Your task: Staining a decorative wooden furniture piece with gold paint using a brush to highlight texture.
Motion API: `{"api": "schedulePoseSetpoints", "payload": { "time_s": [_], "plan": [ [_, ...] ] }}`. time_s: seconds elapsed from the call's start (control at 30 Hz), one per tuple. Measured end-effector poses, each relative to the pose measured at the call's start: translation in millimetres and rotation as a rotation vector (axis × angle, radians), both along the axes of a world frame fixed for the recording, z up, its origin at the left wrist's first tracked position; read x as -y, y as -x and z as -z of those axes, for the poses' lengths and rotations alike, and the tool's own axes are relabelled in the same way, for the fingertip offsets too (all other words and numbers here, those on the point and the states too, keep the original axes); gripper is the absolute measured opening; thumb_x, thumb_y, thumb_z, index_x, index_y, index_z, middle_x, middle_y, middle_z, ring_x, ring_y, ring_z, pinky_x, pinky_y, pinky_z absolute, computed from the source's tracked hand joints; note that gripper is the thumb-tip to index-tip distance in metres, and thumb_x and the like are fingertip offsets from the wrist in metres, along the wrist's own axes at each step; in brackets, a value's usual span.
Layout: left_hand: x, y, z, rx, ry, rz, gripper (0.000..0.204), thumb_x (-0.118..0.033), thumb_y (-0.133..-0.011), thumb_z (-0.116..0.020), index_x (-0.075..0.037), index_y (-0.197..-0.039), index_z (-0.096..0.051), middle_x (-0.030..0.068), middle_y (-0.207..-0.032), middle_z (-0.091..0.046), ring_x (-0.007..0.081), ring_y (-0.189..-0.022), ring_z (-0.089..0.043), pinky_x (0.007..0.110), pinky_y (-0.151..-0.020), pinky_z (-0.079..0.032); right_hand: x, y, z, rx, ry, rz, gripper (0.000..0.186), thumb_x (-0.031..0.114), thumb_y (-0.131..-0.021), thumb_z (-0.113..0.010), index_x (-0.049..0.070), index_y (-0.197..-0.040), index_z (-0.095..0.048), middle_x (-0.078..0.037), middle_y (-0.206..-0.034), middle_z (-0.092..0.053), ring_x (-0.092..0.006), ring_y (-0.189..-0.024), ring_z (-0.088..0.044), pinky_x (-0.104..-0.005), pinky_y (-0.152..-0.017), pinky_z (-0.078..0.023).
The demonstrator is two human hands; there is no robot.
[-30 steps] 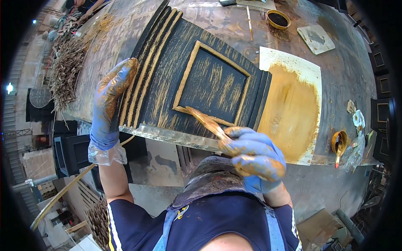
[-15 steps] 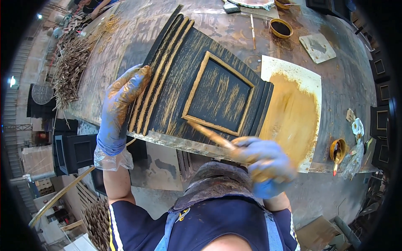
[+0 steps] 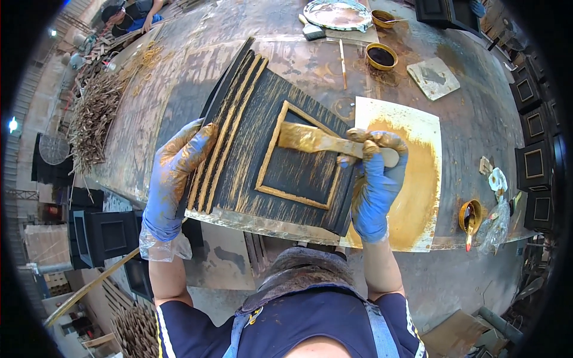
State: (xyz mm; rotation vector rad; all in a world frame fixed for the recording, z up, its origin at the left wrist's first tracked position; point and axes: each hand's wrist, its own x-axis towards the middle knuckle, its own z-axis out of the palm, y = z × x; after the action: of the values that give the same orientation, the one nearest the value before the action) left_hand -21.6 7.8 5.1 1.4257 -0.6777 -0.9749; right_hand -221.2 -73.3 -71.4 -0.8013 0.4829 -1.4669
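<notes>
A tapered black wooden box-like piece (image 3: 298, 185), streaked with gold, is tilted at the near edge of the table. It has a raised gold-edged frame on its face and gold ridges along its wide left end. My left hand (image 3: 179, 170), in a stained blue glove, grips that ridged end, thumb in front. With my right hand (image 3: 377, 191), also gloved, I pinch the handle of a flat paintbrush (image 3: 307, 138). Its gold-coated bristles lie over the upper left part of the frame; contact is hard to tell. Fingers of my right hand are close to the piece's narrow end.
Right of the piece lies a gold-smeared white board (image 3: 412, 179). A bowl of dark liquid (image 3: 382, 56), a thin brush (image 3: 342, 62) and a pale square slab (image 3: 433, 79) sit farther back. Another bowl (image 3: 470, 216) stands at right, a stick bundle (image 3: 95, 116) at left. A person (image 3: 128, 18) works far left.
My right hand has moved up and the brush has gone from the frame's lower edge to its upper left, its flat side now showing. My left hand keeps its hold.
</notes>
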Motion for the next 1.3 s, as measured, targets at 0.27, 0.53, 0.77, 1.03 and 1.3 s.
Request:
{"api": "schedulePoseSetpoints", "payload": {
  "time_s": [0.27,0.53,0.77,1.03,1.3],
  "plan": [
    [-0.4,-2.7,2.3,-0.022,-0.027,-0.036,0.034,-0.014,-0.074,-0.057,0.004,-0.102,-0.048,0.0065,-0.089,-0.056,0.0093,-0.079,-0.053,0.02,-0.071,-0.042,18.1,-12.3,3.3,0.018,-0.136,-0.015,0.015,0.0,-0.079,-0.045,0.005,-0.091,-0.038,-0.012,-0.089,-0.05,-0.0192,-0.076,-0.054,-0.0256,-0.056,-0.049],
    [0.2,5.9,-2.4,0.013,-0.039,-0.008,0.033,-0.015,-0.074,-0.057,0.003,-0.101,-0.05,0.006,-0.088,-0.056,0.0085,-0.076,-0.053,0.02,-0.069,-0.043,12.9,-8.2,-6.3,-0.056,0.052,0.081,0.021,-0.004,-0.076,-0.048,0.006,-0.091,-0.037,-0.011,-0.088,-0.049,-0.0178,-0.081,-0.052,-0.0269,-0.057,-0.05],
    [1.8,9.3,-6.1,-0.033,-0.002,0.021,0.033,-0.016,-0.074,-0.058,0.004,-0.1,-0.05,0.0057,-0.087,-0.055,0.0077,-0.074,-0.053,0.019,-0.066,-0.044,-4.1,-2.8,-19.3,0.051,0.206,-0.076,0.025,-0.005,-0.074,-0.05,0.007,-0.091,-0.036,-0.009,-0.087,-0.047,-0.0211,-0.086,-0.051,-0.0273,-0.055,-0.051],
    [2.7,11.8,-7.6,-0.041,-0.03,0.032,0.034,-0.019,-0.074,-0.058,0.003,-0.099,-0.05,0.0049,-0.085,-0.055,0.0068,-0.073,-0.053,0.018,-0.064,-0.044,-24.6,-0.4,-22.3,-0.095,0.179,-0.159,0.024,-0.006,-0.072,-0.05,0.006,-0.089,-0.037,-0.009,-0.085,-0.046,-0.0215,-0.083,-0.051,-0.027,-0.053,-0.05],
    [1.1,12.2,-8.8,-0.023,-0.019,0.086,0.03,-0.021,-0.076,-0.056,0.002,-0.096,-0.052,0.0043,-0.083,-0.056,0.006,-0.07,-0.053,0.018,-0.062,-0.045,-30.2,-3.6,-28.4,-0.285,0.154,0.014,0.021,0.008,-0.075,-0.054,0.008,-0.088,-0.038,-0.006,-0.082,-0.046,-0.0221,-0.082,-0.052,-0.0253,-0.045,-0.049]
  ]
}}
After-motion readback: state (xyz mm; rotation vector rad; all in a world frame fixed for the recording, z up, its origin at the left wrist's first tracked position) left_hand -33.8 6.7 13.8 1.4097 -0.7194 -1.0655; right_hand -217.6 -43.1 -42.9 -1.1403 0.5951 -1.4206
